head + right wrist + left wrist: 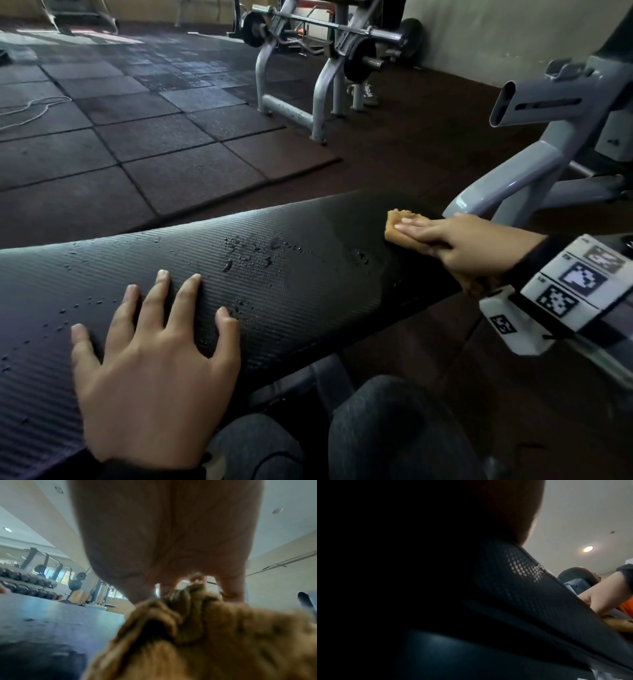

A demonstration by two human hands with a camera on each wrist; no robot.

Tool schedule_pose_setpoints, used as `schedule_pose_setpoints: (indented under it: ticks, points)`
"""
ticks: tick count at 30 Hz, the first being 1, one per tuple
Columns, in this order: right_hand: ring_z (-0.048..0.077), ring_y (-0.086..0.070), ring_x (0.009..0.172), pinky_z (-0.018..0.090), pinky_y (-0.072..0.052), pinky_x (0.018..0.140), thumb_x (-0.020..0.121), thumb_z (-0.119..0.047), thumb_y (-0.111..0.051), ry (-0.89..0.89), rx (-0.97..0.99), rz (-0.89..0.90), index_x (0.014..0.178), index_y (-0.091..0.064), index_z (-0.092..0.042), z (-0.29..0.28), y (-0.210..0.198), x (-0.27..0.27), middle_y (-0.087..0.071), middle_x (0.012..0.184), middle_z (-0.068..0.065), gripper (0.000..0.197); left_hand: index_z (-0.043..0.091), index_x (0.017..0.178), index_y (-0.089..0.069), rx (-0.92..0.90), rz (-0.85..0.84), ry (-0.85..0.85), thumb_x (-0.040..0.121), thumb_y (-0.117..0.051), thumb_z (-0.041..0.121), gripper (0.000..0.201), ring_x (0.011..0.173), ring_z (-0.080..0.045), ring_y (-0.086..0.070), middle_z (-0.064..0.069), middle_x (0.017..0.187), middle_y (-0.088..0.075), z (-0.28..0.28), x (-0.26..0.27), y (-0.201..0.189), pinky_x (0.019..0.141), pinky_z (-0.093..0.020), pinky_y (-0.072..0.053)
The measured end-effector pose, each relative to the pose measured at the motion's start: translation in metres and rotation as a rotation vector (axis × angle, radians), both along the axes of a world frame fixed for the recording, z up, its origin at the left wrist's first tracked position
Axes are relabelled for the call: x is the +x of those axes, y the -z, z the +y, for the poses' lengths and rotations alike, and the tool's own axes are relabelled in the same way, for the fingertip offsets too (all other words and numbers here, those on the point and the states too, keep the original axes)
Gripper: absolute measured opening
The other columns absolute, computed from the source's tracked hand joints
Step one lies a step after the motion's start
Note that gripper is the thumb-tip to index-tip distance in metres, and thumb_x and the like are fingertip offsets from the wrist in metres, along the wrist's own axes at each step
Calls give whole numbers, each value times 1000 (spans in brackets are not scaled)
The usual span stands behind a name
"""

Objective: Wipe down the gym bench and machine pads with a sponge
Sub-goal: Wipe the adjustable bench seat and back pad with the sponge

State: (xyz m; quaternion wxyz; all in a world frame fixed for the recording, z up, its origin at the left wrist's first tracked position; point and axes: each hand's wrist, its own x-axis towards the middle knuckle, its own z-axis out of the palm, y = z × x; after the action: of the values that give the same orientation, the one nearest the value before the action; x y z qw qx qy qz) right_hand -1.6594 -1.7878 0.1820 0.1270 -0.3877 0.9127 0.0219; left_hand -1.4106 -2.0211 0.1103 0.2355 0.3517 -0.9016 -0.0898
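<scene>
Hands, two: right hand [469,245] presses one sponge [397,228].

the bench [291,260] was stretched across the foreground from left to right. the left hand [150,370] was laid flat on its near left part. the sponge [404,229] was pressed under the right hand [459,243] at its far right end. water drops [246,250] were scattered between them. a barbell rack [308,68] was placed on the floor behind.

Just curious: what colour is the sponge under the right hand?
Tan-brown sponge, clearest in the head view, on the ribbed black bench pad.
</scene>
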Motion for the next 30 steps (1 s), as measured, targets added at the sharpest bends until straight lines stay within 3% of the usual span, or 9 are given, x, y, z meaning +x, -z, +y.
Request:
schedule_pose_setpoints:
  ticks: [4, 8, 14, 16, 18, 20, 21, 24, 30]
  points:
    - [14, -22, 141, 27, -19, 115, 89, -5, -42, 106, 125, 82, 146, -22, -33, -19, -3, -23, -20, 154, -9, 67, 28, 130, -59, -2, 6, -2, 82, -39, 55, 58, 137, -27, -39, -4, 144, -50, 0, 0, 0, 111, -64, -19]
    - [17, -21, 142, 30, -16, 116, 91, -7, -42, 36, 174, 97, 147, -19, -31, -48, -3, -18, -16, 155, -8, 65, 27, 130, -58, -4, 14, -1, 83, -38, 54, 57, 137, -27, -39, -4, 144, -50, 1, 1, 0, 111, -64, -19]
    - [4, -14, 142, 26, -16, 112, 95, -12, -43, -70, -57, 90, 145, -23, -33, -25, 3, 31, -15, 153, -15, 58, 27, 130, -58, -3, 26, 0, 83, -38, 54, 58, 138, -26, -38, -3, 145, -49, 0, 0, 2, 112, -63, -18]
    - [9, -27, 137, 24, -22, 108, 95, -17, -45, -18, -124, 111, 143, -27, -38, -5, 6, 39, -19, 151, -18, 56, 26, 130, -59, 3, 40, -4, 83, -38, 54, 58, 138, -27, -38, -5, 144, -50, 0, -1, 2, 112, -63, -17]
    - [15, -34, 126, 30, -25, 107, 96, -28, -42, 103, -115, 139, 139, -24, -50, 10, 11, 38, -18, 148, -27, 52, 25, 129, -60, 3, 43, -10, 83, -39, 53, 58, 137, -28, -39, -5, 143, -51, 0, -2, 2, 112, -62, -18]
    - [18, -26, 124, 39, -20, 111, 94, -40, -34, 220, -106, 188, 131, -16, -63, 15, 19, 34, -14, 144, -34, 47, 24, 128, -61, -1, 41, -9, 83, -39, 52, 57, 136, -28, -40, -6, 142, -52, 1, -1, 1, 112, -63, -18]
    - [21, -18, 132, 42, -11, 114, 94, -41, -32, 256, -150, 184, 131, -17, -63, 13, 24, 31, -15, 146, -31, 46, 23, 128, -61, -4, 36, -10, 83, -40, 52, 57, 136, -28, -41, -6, 142, -52, 1, 0, 0, 112, -62, -18]
    - [16, 7, 144, 45, 9, 113, 98, -24, -36, 295, -345, 20, 142, -28, -40, -5, 35, 24, -16, 154, -15, 48, 27, 129, -60, -8, -18, -18, 83, -40, 53, 57, 137, -26, -41, -3, 143, -51, 3, 2, -5, 112, -59, -18]
    - [9, -2, 144, 37, 1, 116, 100, -35, -34, 100, -436, 49, 145, -28, -30, -45, 45, 62, -17, 155, -12, 46, 30, 131, -58, -7, -67, -6, 84, -37, 55, 58, 137, -24, -41, 0, 144, -50, 4, 4, -9, 112, -59, -20]
